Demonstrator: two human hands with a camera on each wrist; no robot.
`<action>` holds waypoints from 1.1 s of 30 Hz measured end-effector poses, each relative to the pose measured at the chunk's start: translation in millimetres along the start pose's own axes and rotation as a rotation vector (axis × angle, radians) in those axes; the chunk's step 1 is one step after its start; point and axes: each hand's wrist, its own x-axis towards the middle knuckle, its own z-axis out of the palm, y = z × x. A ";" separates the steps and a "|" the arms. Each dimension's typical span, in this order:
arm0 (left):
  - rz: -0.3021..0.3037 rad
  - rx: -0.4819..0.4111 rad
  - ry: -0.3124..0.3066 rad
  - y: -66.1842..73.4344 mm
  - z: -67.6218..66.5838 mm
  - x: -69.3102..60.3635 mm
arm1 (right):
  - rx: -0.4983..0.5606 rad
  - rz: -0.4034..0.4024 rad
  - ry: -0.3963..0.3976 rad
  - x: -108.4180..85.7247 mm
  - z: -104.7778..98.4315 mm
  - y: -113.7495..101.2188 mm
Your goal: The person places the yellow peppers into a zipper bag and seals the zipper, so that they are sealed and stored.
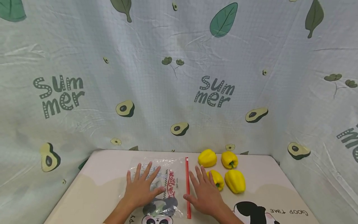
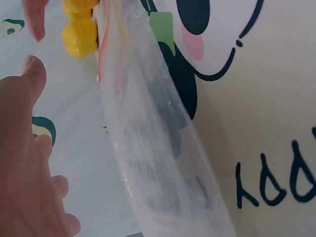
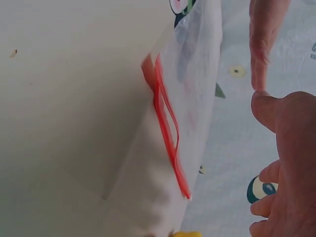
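Observation:
A clear plastic zip bag (image 1: 179, 166) with printed lettering lies flat on the table, its red zip strip (image 1: 188, 186) along the right side. My left hand (image 1: 141, 189) is over the bag with fingers spread, holding nothing. Beside the strip, my right hand (image 1: 205, 193) also has its fingers spread and grips nothing; its thumb overlaps the strip in the head view. In the right wrist view two red edges (image 3: 165, 123) of the bag show a narrow gap between them. Yellow bell peppers (image 1: 235, 181) sit right of the bag; my right fingers partly hide the nearest one (image 1: 218, 180).
The pale tabletop (image 1: 84, 193) carries a printed panda (image 1: 157, 219) under the bag's near end and a black-and-white figure (image 1: 251, 213) at the front right. A curtain (image 1: 151, 87) with avocado prints hangs behind the table and along both sides.

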 end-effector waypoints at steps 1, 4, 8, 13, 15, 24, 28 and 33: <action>-0.002 -0.001 -0.005 0.0 1.8 0.7 | 0.001 -0.004 -0.004 0.2 0.8 -0.3; -0.005 0.001 -0.013 -0.5 6.6 2.2 | 0.008 -0.009 -0.015 0.5 3.1 -1.7; 0.003 -0.005 -0.022 -2.4 13.3 4.2 | 0.008 -0.006 -0.025 2.4 7.6 -4.3; -0.001 -0.002 -0.052 -3.4 19.7 7.3 | -0.025 -0.007 -0.031 5.7 13.6 -8.9; -0.003 -0.011 -0.073 -3.0 21.1 8.7 | -0.030 -0.009 -0.034 6.2 16.3 -9.7; -0.064 -0.044 -0.202 -6.7 29.4 14.2 | 0.040 -0.009 -0.075 5.9 24.4 -7.2; -0.096 -0.068 -0.250 -11.2 40.1 16.2 | 0.100 -0.006 -0.109 6.0 26.5 -5.2; -0.121 -0.065 -0.306 -9.2 36.8 16.8 | 0.161 -0.001 -0.137 6.0 28.9 -2.6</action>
